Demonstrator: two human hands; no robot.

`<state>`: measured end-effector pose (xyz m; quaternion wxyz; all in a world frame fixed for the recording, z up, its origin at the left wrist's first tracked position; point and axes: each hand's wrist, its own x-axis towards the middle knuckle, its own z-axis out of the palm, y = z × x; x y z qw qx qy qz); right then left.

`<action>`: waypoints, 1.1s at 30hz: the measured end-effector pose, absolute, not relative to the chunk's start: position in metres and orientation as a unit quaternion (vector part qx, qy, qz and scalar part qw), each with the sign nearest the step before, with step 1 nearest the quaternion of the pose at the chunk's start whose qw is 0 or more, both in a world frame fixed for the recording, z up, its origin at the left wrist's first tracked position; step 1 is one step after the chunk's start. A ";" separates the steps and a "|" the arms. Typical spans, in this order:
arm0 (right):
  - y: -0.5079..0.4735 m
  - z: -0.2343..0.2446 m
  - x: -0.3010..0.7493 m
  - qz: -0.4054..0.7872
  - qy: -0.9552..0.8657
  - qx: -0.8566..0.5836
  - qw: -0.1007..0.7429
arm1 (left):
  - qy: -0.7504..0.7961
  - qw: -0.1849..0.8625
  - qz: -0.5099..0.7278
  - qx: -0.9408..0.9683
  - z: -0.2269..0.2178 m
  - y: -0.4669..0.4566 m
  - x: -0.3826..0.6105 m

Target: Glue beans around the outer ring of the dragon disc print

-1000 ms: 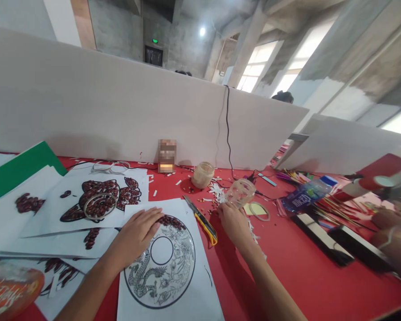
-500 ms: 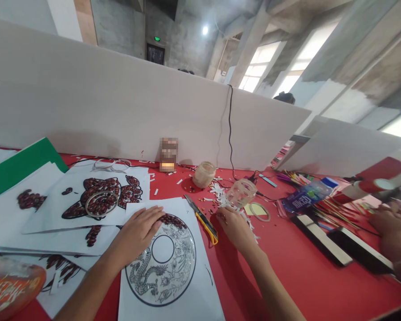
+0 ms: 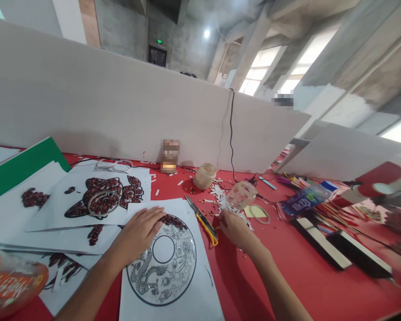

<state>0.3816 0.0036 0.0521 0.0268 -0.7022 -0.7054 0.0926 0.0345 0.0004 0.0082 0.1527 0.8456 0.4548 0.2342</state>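
Note:
My left hand (image 3: 143, 232) lies flat, fingers stretched out, over the upper left of a paper sheet (image 3: 200, 290) printed with a round dragon-and-bird drawing. Dark red beans (image 3: 175, 221) cover a strip along the top of that circle. To the right of the sheet, my right hand (image 3: 233, 226) is closed, fingertips pinched together; whatever they may hold is hidden. Around it are loose beans, shredded white paper (image 3: 218, 192) and an open clear jar (image 3: 242, 195). A yellow utility knife (image 3: 205, 223), blade out, lies between the sheet's edge and my right hand.
Bean-covered drawings (image 3: 120, 218) and a green board (image 3: 30, 167) lie at left, with an orange-labelled jar (image 3: 15, 283) in front. A second jar (image 3: 205, 176) stands at the back. Rightward are a tape ring (image 3: 259, 214), a plastic bottle (image 3: 309, 198), sticks and two black-and-white blocks (image 3: 322, 243).
My right hand's fingers have drawn in from among the loose beans to a tighter pinch. My left hand stays on the sheet. The other person's hand at far right has moved right and blurred.

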 end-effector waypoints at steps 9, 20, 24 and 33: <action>0.008 0.065 0.380 0.118 -0.700 -0.702 0.060 | 0.450 0.145 0.236 0.849 0.006 0.002 0.034; -0.033 0.066 0.280 0.213 -0.735 -0.602 0.228 | 0.447 0.140 0.242 0.850 0.005 0.002 0.033; -0.027 0.045 0.267 0.207 -0.729 -0.615 0.217 | 0.448 0.141 0.242 0.849 0.005 0.002 0.033; -0.029 0.040 0.261 0.181 -0.711 -0.650 0.198 | 0.450 0.139 0.233 0.851 0.005 0.002 0.034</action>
